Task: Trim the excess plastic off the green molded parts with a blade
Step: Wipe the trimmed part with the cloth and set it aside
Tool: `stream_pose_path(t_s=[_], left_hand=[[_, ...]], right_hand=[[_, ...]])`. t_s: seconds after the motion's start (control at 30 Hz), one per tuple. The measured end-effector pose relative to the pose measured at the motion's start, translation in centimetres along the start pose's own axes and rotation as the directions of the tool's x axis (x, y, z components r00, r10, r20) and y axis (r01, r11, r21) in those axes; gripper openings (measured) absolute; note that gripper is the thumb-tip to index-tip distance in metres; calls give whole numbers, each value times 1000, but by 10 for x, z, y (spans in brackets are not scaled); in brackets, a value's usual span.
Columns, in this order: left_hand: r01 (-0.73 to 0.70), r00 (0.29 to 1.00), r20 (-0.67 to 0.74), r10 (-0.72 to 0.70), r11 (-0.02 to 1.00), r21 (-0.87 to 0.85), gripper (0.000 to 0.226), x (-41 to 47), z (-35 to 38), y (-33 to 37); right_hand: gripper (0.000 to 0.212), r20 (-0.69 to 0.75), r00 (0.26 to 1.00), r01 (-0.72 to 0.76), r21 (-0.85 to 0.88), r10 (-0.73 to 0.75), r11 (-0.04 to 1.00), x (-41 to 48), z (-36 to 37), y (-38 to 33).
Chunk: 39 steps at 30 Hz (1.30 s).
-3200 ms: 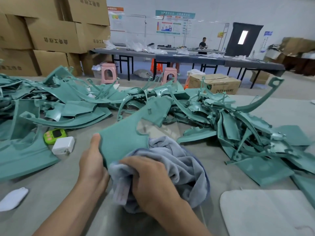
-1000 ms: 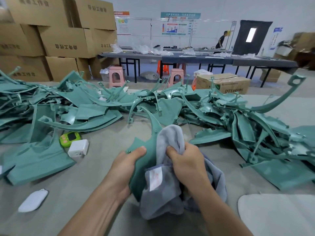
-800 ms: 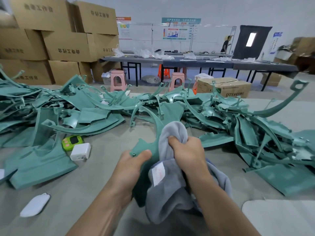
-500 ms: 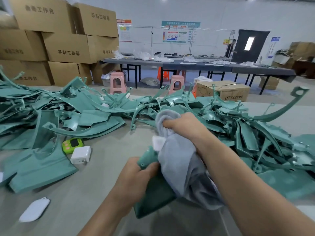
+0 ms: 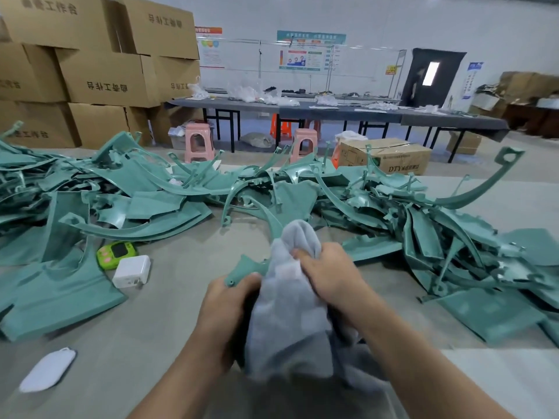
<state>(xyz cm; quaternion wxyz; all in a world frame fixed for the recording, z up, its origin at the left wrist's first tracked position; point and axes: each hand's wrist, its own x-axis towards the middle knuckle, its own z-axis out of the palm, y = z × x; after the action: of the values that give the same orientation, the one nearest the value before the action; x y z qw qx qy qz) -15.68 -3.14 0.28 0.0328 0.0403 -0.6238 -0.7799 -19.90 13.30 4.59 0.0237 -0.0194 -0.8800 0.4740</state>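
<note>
Over the table (image 5: 169,300), left fingers (image 5: 243,285) gripping green part (image 5: 248,264), right fingers (image 5: 305,257) clutching grey cloth (image 5: 287,316) against it

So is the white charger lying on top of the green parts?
No, the charger lies flat on the table, next to a lime gadget.

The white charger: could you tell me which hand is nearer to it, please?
Left. The left hand lies right of the white charger; the right hand is farther right.

One grey cloth (image 5: 290,313), one white charger (image 5: 132,271), one green gadget (image 5: 116,254), two pink stools (image 5: 198,142) (image 5: 304,145), and green parts (image 5: 60,297) (too many to count).
</note>
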Motion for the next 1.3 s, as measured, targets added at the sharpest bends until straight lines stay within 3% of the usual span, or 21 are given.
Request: stream_pose_path(t_s=[0.13,0.3,0.4,0.5,0.63,0.7,0.77,0.83,0.87,0.93,0.97,1.03,1.1,1.17,1.23,1.3], left_hand=[[46,999,32,-43,994,-101,24,-4,0,-3],[133,990,-22,-140,970,-202,24,-6,9,-5],[195,969,-104,-226,949,-247,22,-4,6,-5],[215,953,-150,-263,937,-275,23,-5,8,-10],[176,907,-273,-320,878,-445,21,0,7,-7],[113,890,-346,-299,877,-466,17,5,1,-5],[42,878,-424,-223,918,-395,14,5,-1,-4],[-93,872,-489,16,987,-133,21,1,1,-6],[-184,858,-474,196,980,73,27,-3,3,-8],[-340,805,-322,499,832,438,42,-15,8,-13],[-406,784,-198,589,727,554,41,-22,11,-18],[-481,818,47,573,638,602,26,-33,22,-25],[-505,861,263,436,668,546,33,-41,32,-31],[-588,806,430,407,628,509,59,-45,34,-28],[-697,712,577,399,497,517,83,-43,30,-23],[-635,772,460,439,556,536,74,-40,25,-6]], right_hand=[[35,-188,981,22,-104,-41,994,-31,5,27],[6,-300,943,105,-146,-146,984,-60,7,44],[14,-297,922,186,-218,-247,958,-75,13,47],[21,-310,919,141,-320,-244,937,-82,18,49],[30,-325,912,101,-413,-250,905,-85,18,53],[35,-422,867,83,-403,-266,911,-86,15,55],[45,-570,800,-40,-361,-187,932,-81,7,55],[67,-650,737,-132,-406,-185,904,-77,-5,53],[74,-648,720,-90,-442,-248,892,-78,-9,51],[65,-527,730,162,-486,-436,859,-85,-5,49],[55,-416,767,310,-427,-489,849,-90,1,48],[47,-170,898,394,-100,-406,914,-103,13,37],[48,-18,960,275,234,-279,932,-102,22,31],[40,-17,990,135,402,-140,906,-95,22,30],[17,-51,998,8,600,28,800,-86,17,31],[16,-21,986,-96,728,162,679,-84,9,30]])
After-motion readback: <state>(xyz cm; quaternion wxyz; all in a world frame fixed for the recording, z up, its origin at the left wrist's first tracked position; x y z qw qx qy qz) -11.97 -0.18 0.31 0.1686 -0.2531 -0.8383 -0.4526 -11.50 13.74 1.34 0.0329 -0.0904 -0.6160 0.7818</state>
